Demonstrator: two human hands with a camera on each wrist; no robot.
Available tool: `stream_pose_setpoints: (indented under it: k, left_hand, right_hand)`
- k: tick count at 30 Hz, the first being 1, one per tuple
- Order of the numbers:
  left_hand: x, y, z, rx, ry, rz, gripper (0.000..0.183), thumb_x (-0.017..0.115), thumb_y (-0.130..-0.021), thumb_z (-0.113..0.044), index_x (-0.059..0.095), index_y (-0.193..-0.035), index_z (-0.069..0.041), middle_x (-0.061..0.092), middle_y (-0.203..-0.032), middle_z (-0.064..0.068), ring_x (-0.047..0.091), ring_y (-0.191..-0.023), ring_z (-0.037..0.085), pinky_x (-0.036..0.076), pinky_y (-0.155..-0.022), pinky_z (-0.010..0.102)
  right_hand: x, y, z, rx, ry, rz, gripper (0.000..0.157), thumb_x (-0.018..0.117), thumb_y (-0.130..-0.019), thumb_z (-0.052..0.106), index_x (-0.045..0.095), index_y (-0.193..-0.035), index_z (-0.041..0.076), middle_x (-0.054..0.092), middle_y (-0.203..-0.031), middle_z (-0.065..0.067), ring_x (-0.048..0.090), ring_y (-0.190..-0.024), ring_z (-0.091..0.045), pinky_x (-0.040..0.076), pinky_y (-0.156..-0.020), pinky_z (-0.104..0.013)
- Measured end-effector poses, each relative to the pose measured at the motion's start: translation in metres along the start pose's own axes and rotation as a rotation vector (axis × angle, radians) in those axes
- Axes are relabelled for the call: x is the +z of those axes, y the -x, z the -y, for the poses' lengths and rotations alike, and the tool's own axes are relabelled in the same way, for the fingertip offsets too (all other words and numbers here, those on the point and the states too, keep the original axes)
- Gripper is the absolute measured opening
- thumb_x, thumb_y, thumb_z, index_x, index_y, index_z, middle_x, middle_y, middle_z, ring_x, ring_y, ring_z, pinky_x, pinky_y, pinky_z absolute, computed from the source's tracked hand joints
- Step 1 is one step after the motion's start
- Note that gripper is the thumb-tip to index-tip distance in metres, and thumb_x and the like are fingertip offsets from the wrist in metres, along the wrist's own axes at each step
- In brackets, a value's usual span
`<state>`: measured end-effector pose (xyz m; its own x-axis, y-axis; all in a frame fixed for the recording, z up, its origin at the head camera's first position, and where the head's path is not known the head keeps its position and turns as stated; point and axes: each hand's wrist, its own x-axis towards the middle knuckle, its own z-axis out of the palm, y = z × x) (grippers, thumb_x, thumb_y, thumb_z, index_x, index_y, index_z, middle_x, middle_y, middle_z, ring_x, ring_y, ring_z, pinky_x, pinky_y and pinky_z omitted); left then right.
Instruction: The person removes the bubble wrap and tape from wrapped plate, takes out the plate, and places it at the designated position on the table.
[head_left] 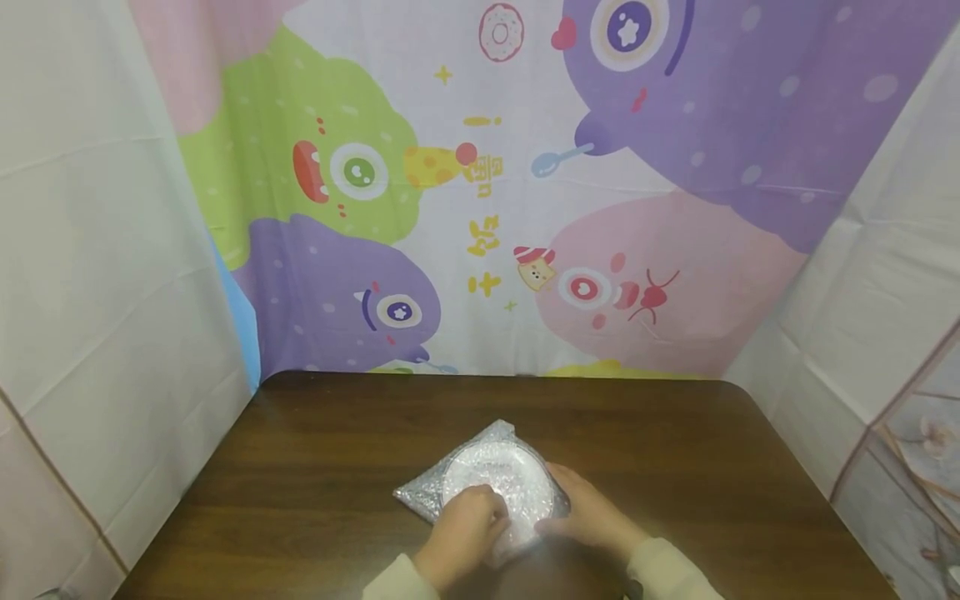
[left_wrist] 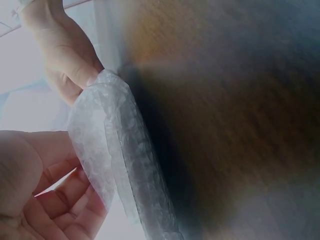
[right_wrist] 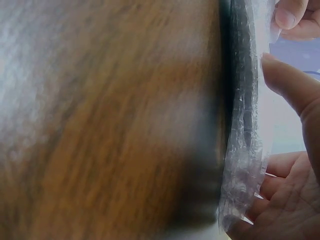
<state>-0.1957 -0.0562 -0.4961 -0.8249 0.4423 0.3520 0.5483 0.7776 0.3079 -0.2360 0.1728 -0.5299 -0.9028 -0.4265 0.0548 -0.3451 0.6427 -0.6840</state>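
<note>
A flat, round white thing (head_left: 501, 460) lies inside clear bubble wrap (head_left: 426, 490) on the dark wooden table; it has the look of a plate. My left hand (head_left: 463, 529) is over the near part of the package, fingers curled, pinching the wrap. On the right side, my right hand (head_left: 591, 510) grips the package's rim, thumb near the front and fingers further back. The left wrist view shows the wrapped edge (left_wrist: 135, 165) side-on, with my left fingers (left_wrist: 75, 205) against it. My right thumb (right_wrist: 287, 82) touches the wrap in the right wrist view.
The brown table (head_left: 315, 467) has rounded far corners. Behind it hangs a curtain (head_left: 480, 333) with cartoon monsters in purple, green and pink. Pale cloth walls (head_left: 112, 292) close in both sides.
</note>
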Motion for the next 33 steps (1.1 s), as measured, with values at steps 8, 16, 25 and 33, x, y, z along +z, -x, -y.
stream_pose_setpoints:
  k: [8, 16, 25, 33]
  left_hand:
    - [0.0002, -0.0009, 0.0022, 0.014, 0.024, 0.000, 0.010, 0.073, -0.082, -0.018, 0.070, -0.073, -0.018, 0.059, -0.067, -0.010, 0.051, -0.063, 0.002, 0.047, -0.062, 0.019]
    - [-0.0014, 0.0023, 0.0010, 0.029, 0.049, -0.013, 0.010, 0.074, -0.082, -0.018, 0.069, -0.074, -0.017, 0.061, -0.067, -0.009, 0.053, -0.063, 0.003, 0.047, -0.060, 0.020]
    - [0.0006, 0.0021, 0.0042, 0.025, 0.100, -0.016, 0.014, 0.071, -0.084, -0.016, 0.065, -0.072, -0.018, 0.062, -0.067, -0.011, 0.054, -0.064, 0.001, 0.048, -0.061, 0.019]
    - [-0.0002, -0.0032, 0.0078, -0.037, 0.221, -0.003, 0.012, 0.069, -0.086, -0.011, 0.067, -0.075, -0.014, 0.067, -0.071, -0.007, 0.056, -0.064, 0.000, 0.050, -0.062, 0.018]
  right_hand:
    - [-0.0009, 0.0000, 0.0019, -0.008, -0.008, -0.003, 0.101, 0.084, -0.072, 0.037, 0.033, -0.147, -0.009, 0.037, -0.150, -0.030, 0.037, -0.137, -0.050, 0.030, -0.112, -0.065]
    - [-0.0018, 0.0039, 0.0037, 0.001, -0.023, 0.010, 0.101, 0.083, -0.073, 0.037, 0.033, -0.148, -0.007, 0.036, -0.151, -0.030, 0.036, -0.137, -0.051, 0.029, -0.111, -0.066]
    - [-0.0018, 0.0074, 0.0057, -0.034, -0.005, 0.002, 0.099, 0.083, -0.073, 0.037, 0.035, -0.145, -0.010, 0.039, -0.148, -0.032, 0.038, -0.135, -0.052, 0.030, -0.111, -0.066]
    - [-0.0007, 0.0087, 0.0054, -0.041, 0.004, -0.006, 0.097, 0.083, -0.073, 0.035, 0.036, -0.145, -0.010, 0.040, -0.148, -0.032, 0.040, -0.134, -0.052, 0.032, -0.110, -0.067]
